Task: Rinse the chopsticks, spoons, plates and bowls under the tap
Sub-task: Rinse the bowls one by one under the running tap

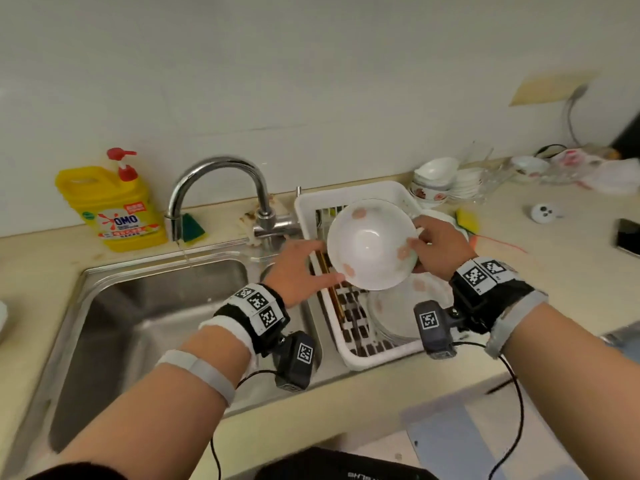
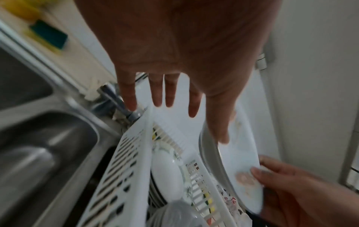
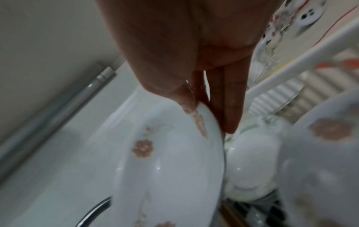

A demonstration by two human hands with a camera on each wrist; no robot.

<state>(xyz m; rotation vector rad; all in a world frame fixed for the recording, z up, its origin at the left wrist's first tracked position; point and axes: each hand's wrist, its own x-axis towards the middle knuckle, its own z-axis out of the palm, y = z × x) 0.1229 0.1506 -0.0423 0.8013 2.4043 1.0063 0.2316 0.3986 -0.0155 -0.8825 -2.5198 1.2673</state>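
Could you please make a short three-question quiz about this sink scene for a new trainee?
1. True or false: the right hand pinches the rim of the white bowl.
2. Where is the bowl now? A) under the tap B) above the white basket C) on the counter
3. Fill in: the left hand has its fingers ____ beside the bowl.

Key: 1 true; 2 B; 3 straight.
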